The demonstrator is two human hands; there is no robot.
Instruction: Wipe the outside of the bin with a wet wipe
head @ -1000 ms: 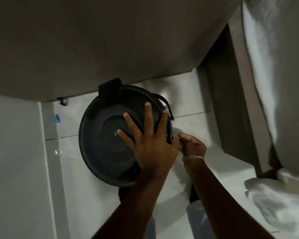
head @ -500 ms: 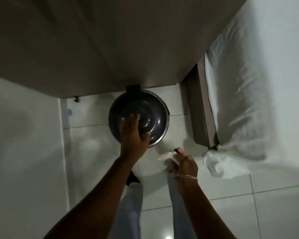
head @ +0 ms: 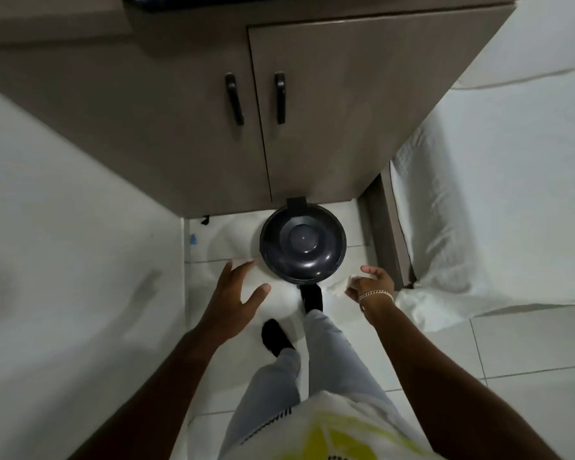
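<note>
A round black bin [head: 302, 244] with its domed lid closed stands on the white tiled floor, against the cabinet. I see it from straight above, so its sides are hidden. My left hand [head: 235, 297] hovers open to the left of the bin and nearer me, fingers spread, touching nothing. My right hand [head: 372, 284] is to the right of the bin, wearing a bracelet, and pinches a crumpled white wet wipe [head: 342, 284]. My right foot [head: 312, 297] rests at the bin's pedal.
A beige cabinet [head: 329, 127] with two black handles rises behind the bin. A white wall [head: 73, 260] is on the left. A bed with white sheets [head: 495, 210] and its wooden frame [head: 390, 234] close in on the right. My left foot [head: 274, 336] stands behind.
I have stood up, so the bin looks smaller and farther. My left hand has come off the lid and drawn back to the left. My right hand still holds the wipe.
</note>
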